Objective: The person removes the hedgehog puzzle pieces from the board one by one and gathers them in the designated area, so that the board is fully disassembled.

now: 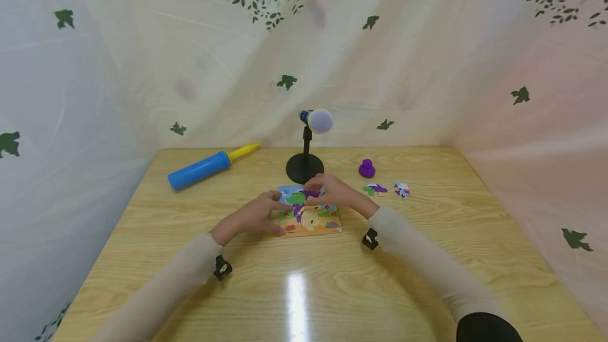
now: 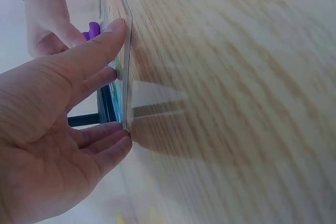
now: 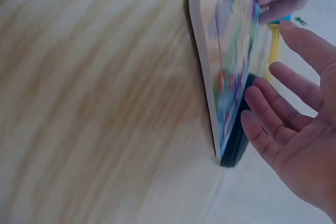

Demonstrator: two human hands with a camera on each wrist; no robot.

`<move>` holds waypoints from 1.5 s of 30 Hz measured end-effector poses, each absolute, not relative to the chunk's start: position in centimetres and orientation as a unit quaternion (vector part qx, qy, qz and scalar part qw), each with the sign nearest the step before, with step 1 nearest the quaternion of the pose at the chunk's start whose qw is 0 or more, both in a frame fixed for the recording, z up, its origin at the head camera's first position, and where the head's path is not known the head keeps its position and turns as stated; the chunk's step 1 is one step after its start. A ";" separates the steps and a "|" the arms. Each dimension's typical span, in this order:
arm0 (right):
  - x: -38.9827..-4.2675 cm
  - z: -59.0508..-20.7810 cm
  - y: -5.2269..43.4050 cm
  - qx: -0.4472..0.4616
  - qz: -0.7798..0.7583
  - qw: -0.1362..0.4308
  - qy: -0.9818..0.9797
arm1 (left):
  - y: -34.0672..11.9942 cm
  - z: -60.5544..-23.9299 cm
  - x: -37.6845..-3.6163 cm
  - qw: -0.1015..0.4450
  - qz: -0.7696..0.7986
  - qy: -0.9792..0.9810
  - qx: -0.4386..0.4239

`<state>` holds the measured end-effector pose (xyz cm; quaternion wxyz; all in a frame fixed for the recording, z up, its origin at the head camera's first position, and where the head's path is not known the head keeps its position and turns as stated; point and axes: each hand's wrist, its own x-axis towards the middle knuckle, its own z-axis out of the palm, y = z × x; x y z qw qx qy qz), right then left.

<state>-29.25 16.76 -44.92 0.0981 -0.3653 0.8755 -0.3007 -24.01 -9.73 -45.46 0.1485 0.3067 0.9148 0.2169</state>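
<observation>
1. The puzzle board (image 1: 311, 220) lies flat on the wooden table (image 1: 332, 289), near its middle, just in front of the microphone stand (image 1: 305, 167).

2. The left hand (image 1: 258, 215) rests at the board's left edge. In the left wrist view its fingers (image 2: 100, 51) are straight and lie against the board's rim, holding nothing (the thumb is not clearly resolved).

3. The right hand (image 1: 334, 190) sits over the far part of the board. In the head view its fingertips meet at a purple piece (image 1: 311, 192) on the picture, but whether they pinch it or only press it I cannot tell. In the right wrist view the fingers (image 3: 273, 116) look fairly straight and spread beside the board.

4. Progress, as a judgement: most of the picture looks filled in (green, purple and tan areas read as continuous). Two loose pieces (image 1: 376, 189) (image 1: 401, 190) lie on the table to the right of the board, well apart from it, so at least these remain to be placed.

5. Orientation: the board is near square, slightly skewed to the table edge. Its longer side seems to run left to right, with the picture facing up.

6. Elsewhere: a blue pump (image 1: 199, 169) lies far left, and a purple duck (image 1: 367, 168) sits behind the loose pieces.
</observation>
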 end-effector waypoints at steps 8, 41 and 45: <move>-29.1 -45.7 14.6 -0.331 -0.269 0.106 0.898 | -9.5 -45.4 -24.1 0.148 0.209 0.911 0.322; -30.6 -46.7 14.1 -0.314 -0.301 0.147 0.888 | -9.9 -45.4 -24.2 0.146 0.225 0.907 0.326; -30.8 -46.9 14.2 -0.323 -0.309 0.145 0.883 | -9.9 -45.3 -24.2 0.143 0.220 0.907 0.328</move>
